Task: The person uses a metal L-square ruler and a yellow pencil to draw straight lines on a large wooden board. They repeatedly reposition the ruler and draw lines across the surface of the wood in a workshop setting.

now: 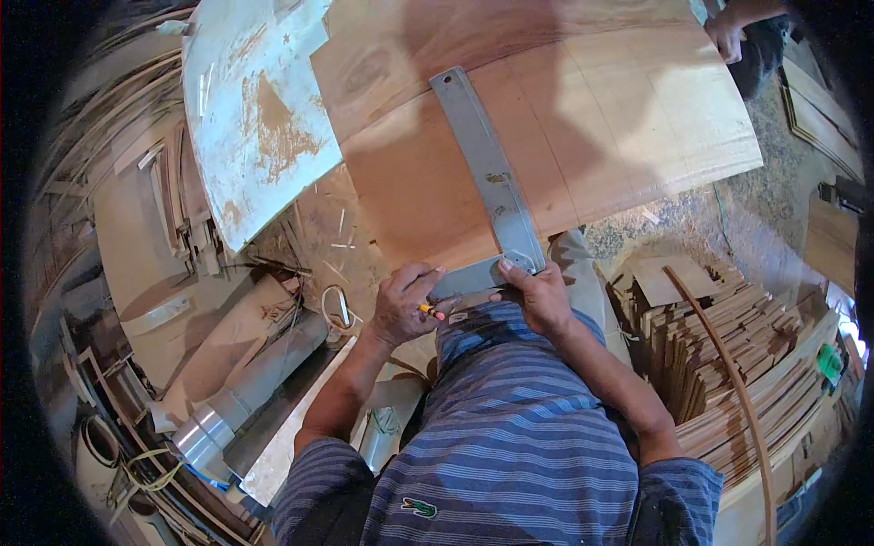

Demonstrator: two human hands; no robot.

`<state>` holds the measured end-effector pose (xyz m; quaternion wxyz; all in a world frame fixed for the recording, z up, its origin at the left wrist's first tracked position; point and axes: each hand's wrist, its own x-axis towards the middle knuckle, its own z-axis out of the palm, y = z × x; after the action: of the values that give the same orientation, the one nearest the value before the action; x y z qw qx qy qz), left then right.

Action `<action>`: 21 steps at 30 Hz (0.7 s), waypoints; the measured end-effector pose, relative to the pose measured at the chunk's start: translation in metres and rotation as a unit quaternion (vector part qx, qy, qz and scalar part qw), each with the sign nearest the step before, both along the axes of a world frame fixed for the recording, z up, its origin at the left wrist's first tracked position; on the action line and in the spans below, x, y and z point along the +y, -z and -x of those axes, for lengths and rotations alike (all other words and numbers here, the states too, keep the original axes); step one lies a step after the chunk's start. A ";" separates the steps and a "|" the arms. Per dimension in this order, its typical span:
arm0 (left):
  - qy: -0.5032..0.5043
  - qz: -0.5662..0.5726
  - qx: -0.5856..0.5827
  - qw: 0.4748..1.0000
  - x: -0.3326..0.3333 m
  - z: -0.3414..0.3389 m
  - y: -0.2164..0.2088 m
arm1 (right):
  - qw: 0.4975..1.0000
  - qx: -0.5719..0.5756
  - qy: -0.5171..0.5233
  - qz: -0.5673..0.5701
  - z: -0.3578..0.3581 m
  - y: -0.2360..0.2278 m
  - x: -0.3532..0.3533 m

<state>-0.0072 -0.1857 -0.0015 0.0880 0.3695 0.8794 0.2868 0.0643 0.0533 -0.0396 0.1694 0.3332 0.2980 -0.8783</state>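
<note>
A large wooden sheet lies in front of me, with several thin lines across its right part. On it rests a grey metal try square, its long blade pointing away from me and its short arm along the sheet's near edge. My right hand grips the square at its corner, thumb on top. My left hand is closed around a yellow pencil whose pink end sticks out toward my body. The left fingertips are at the left end of the short arm; the pencil's point is hidden by the hand.
A worn white panel sits left of the sheet. Stacked wooden strips stand at the right, with a long thin batten across them. Offcuts and a cylinder crowd the left. Another person's hand is at the far right corner.
</note>
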 end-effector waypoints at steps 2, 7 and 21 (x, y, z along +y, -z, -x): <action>-0.013 -0.012 -0.017 1.000 0.002 -0.001 -0.001 | 1.000 -0.007 -0.001 -0.016 0.002 -0.006 0.002; -0.255 -0.272 -0.216 0.902 0.018 -0.034 -0.003 | 0.997 0.021 0.069 -0.008 -0.006 -0.030 0.013; -0.096 -0.437 -0.711 0.543 0.242 -0.055 0.039 | 0.928 0.111 0.339 -0.107 -0.072 -0.061 0.153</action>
<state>0.0481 0.0566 -0.0410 0.4838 -0.0489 0.3251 0.8111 0.1362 0.2063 0.0209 -0.2095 0.3305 0.2759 -0.8779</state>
